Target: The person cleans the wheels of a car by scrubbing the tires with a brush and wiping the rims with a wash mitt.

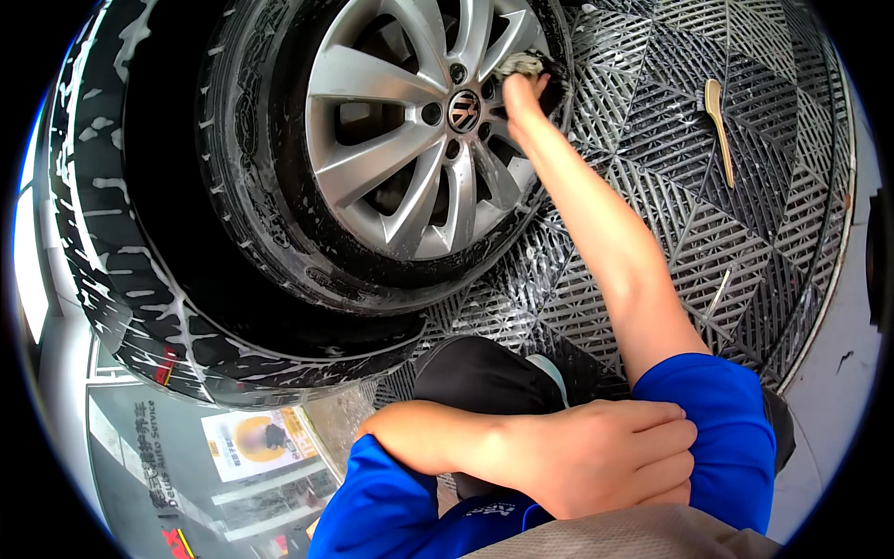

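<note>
My right hand reaches to the car wheel and holds a wet, off-white wash cloth or mitt against the rim's outer edge, between spokes. The silver alloy wheel has a Volkswagen centre cap and exposed lug bolts. Suds streak the black tyre around it. Across my body lies my left forearm, and my left hand has its fingers curled on the blue sleeve of my right upper arm. Its thumb is hidden.
A brush with a pale handle lies on the wet grey grated floor tiles, right of the wheel. Foamy black bodywork curves around the tyre. My bent knee is close below the wheel. A glass front with a poster stands at lower left.
</note>
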Action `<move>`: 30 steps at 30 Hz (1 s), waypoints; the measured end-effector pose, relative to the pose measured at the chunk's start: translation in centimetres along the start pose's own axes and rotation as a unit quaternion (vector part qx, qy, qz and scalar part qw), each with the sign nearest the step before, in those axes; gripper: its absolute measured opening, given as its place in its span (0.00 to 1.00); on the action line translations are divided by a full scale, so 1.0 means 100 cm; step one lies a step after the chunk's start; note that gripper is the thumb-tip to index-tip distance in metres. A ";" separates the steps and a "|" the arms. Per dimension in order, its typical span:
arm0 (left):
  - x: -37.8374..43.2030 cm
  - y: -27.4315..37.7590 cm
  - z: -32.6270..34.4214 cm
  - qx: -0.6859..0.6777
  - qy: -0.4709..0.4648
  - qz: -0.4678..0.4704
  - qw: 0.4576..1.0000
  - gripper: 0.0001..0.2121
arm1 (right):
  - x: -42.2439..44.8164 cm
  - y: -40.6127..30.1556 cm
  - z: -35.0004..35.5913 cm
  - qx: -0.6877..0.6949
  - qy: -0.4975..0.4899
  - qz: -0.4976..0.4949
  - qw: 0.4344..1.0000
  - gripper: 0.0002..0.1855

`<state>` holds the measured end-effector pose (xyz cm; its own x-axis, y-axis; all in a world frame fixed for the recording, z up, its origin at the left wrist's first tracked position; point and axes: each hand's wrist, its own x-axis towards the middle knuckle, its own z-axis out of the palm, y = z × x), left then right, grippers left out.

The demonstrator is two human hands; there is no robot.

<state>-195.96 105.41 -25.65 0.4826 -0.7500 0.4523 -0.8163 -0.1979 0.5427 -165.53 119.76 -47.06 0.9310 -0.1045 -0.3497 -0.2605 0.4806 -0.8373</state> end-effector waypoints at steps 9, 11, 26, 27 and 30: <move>-0.004 -0.005 0.006 0.043 0.001 0.020 0.999 0.08 | -0.028 0.012 -0.031 -0.261 -0.069 -0.182 0.946 0.32; -0.004 -0.007 0.004 0.029 0.004 0.010 1.000 0.08 | 0.000 0.013 -0.052 -0.301 -0.099 -0.244 0.917 0.32; -0.003 -0.002 0.003 -0.006 -0.029 0.009 1.000 0.09 | -0.055 0.005 -0.036 -0.208 -0.004 -0.111 0.972 0.23; 0.000 -0.003 0.006 0.009 -0.006 0.028 1.000 0.09 | -0.021 0.019 -0.059 -0.257 0.000 -0.131 0.957 0.20; -0.001 -0.003 0.007 0.005 0.009 0.025 1.000 0.09 | 0.036 0.046 -0.111 -0.394 -0.011 -0.148 0.907 0.16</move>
<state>-195.99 105.10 -26.33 0.4470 -0.7472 0.4918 -0.8422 -0.1663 0.5128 -166.20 111.95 -56.83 0.9927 -0.1055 -0.0588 -0.0914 -0.3381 -0.9367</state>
